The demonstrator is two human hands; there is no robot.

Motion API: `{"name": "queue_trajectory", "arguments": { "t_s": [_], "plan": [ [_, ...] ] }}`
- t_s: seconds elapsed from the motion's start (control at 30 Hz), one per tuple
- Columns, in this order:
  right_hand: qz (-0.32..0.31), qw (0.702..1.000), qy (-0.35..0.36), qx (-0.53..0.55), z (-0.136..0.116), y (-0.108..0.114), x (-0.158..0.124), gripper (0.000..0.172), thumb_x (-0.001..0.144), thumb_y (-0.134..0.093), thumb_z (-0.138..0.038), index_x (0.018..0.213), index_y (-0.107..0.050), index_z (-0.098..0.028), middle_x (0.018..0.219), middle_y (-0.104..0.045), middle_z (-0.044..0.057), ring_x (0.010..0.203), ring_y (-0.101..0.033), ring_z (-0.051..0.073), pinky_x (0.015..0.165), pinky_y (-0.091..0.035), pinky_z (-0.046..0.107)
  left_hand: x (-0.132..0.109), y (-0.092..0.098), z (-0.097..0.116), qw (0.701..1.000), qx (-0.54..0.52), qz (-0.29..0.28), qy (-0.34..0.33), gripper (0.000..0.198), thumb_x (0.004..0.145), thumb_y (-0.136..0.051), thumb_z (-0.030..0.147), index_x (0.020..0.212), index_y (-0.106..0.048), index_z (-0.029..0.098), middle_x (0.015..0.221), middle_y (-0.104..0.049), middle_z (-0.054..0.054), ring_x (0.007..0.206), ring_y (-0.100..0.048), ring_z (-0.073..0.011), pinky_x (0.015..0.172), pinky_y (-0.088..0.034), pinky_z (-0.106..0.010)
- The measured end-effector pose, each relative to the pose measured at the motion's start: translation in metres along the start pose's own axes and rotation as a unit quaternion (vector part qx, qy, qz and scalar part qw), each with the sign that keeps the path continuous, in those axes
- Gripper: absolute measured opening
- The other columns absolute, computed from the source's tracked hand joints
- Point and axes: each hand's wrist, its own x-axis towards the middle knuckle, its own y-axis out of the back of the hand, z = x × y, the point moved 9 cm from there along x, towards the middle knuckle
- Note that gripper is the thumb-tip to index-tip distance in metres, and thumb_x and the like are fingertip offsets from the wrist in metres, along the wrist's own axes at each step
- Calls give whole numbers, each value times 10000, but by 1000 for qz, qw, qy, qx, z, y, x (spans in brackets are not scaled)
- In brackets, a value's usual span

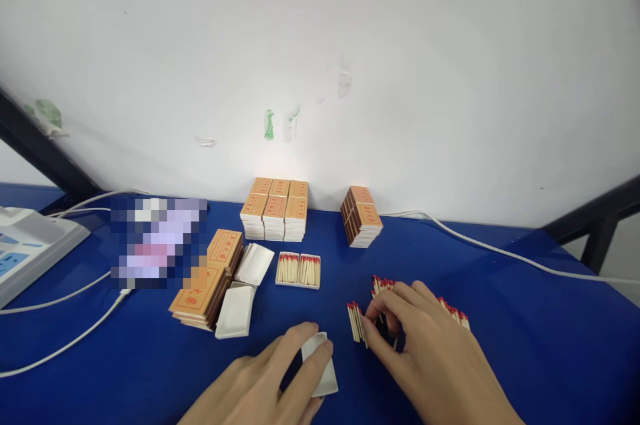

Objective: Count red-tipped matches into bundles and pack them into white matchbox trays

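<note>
Two match-filled trays [298, 287] complete, centre. Left hand [273, 375] pinches white tray [327, 378], near side, no matches visible inside. Right hand [425, 338] curls at loose matches [354, 323], right, unboxed; pinch unclear. Spare trays [235, 311] at left.

On the blue table [520, 351], the left hand [275, 371] grips a small white tray [324, 375]; the right hand [423, 335] curls over loose matches [454, 311], its thumb and forefinger at the edge of a short row of matches [353, 321]; two matchbox trays [299, 283] full of red-tipped matches sit side by side beyond; to their left lie white trays [234, 311] and stacked orange sleeves [203, 288]; two matchbox stacks, one wide [275, 208], one narrow [367, 215], stand near the wall [440, 78].
</note>
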Motion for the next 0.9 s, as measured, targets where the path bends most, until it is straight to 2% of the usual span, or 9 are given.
{"name": "queue_trajectory", "arguments": {
  "t_s": [0.17, 0.4, 0.6, 0.77, 0.9],
  "plan": [
    [-9, 1000, -9, -8, 7, -4, -1, 256, 1005, -678, -296, 763, -596, -287, 729, -610, -3, 685, -612, 226, 519, -498, 325, 2, 6, -1, 1000, 5, 22, -1, 421, 1202, -258, 195, 1440, -602, 153, 1349, -782, -115, 888, -864, -218, 517, -669, -283],
    [18, 999, -9, -28, 4, -2, -1, 243, 1010, -629, -289, 771, -589, -287, 734, -608, 10, 687, -609, 246, 493, -466, 329, 0, 2, -3, 1000, 5, 2, -1, 412, 1187, -291, 179, 1465, -595, 162, 1367, -775, -119, 988, -862, -232, 602, -700, -288],
    [31, 999, -19, -17, 5, 4, 2, 301, 1054, -572, -319, 755, -598, -292, 702, -617, 6, 651, -623, 232, 483, -495, 317, -3, -4, -3, 1000, 8, -4, -4, 437, 1157, -304, 159, 1479, -599, 160, 1359, -774, -130, 806, -852, -209, 546, -690, -287],
    [40, 996, 1, -79, 8, 16, -1, 302, 1020, -573, -333, 719, -585, -307, 650, -610, 8, 638, -677, 258, 401, -467, 315, -4, -5, -2, 1000, 17, -2, -9, 430, 1171, -304, 175, 1482, -600, 164, 1371, -771, -127, 924, -863, -229, 555, -686, -277],
    [15, 996, 20, -80, 8, 13, -5, 257, 939, -647, -289, 689, -589, -314, 617, -616, -7, 589, -688, 243, 362, -430, 291, -5, -5, -3, 1000, 16, -6, 0, 448, 1178, -279, 184, 1486, -603, 168, 1383, -765, -124, 852, -855, -209, 550, -680, -278]
  ]
}}
